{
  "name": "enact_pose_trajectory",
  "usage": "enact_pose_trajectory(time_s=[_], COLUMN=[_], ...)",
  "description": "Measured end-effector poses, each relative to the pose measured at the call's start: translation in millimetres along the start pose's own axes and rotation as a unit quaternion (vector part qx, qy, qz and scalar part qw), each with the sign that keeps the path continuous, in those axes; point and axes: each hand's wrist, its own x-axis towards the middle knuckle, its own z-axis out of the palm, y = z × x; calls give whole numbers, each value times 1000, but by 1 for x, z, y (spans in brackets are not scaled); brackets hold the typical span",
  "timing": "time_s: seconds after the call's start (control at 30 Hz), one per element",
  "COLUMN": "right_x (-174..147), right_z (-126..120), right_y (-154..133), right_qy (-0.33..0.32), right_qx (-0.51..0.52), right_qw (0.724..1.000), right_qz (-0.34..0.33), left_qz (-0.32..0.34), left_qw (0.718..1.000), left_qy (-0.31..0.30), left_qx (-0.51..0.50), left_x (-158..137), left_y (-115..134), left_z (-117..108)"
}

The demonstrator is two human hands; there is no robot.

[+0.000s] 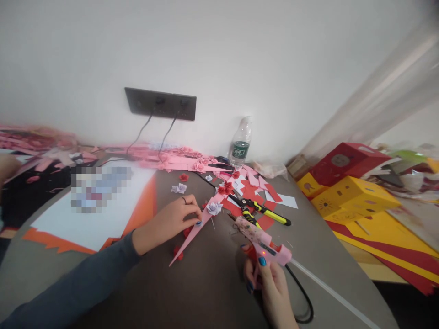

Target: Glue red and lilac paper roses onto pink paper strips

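Note:
My right hand (pixel 270 281) is wrapped around the handle of a pink hot glue gun (pixel 254 235), with a small orange light lit on its side. A long clear glue stick (pixel 329 285) runs out of its back end. The nozzle points up-left towards a tapered pink paper strip (pixel 192 233). My left hand (pixel 171 221) pinches that strip at its left edge, thumb and fingertips close together. On the strip sit a white paper flower (pixel 214 208) and red paper flowers (pixel 225 188). Another red paper flower (pixel 178 252) lies partly beneath it.
Yellow-and-black pliers (pixel 260 212) lie among red and pink paper scraps. A water bottle (pixel 240 144) stands by the wall. White sheets (pixel 106 224) over orange paper are at left. Yellow and red boxes (pixel 353 201) stand right. Another person's hand (pixel 8 168) shows at far left.

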Motion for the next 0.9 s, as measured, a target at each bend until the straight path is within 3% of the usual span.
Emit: enact_pose_trajectory(time_s=[0.9], right_x=[1], right_z=[0], right_y=[2], right_qy=[12], right_qx=[7], right_qw=[1000], right_qz=[-15], left_qz=[23], left_qw=[998], left_qy=[-6], left_qx=[62], left_x=[-2], left_y=[-2], left_z=[3])
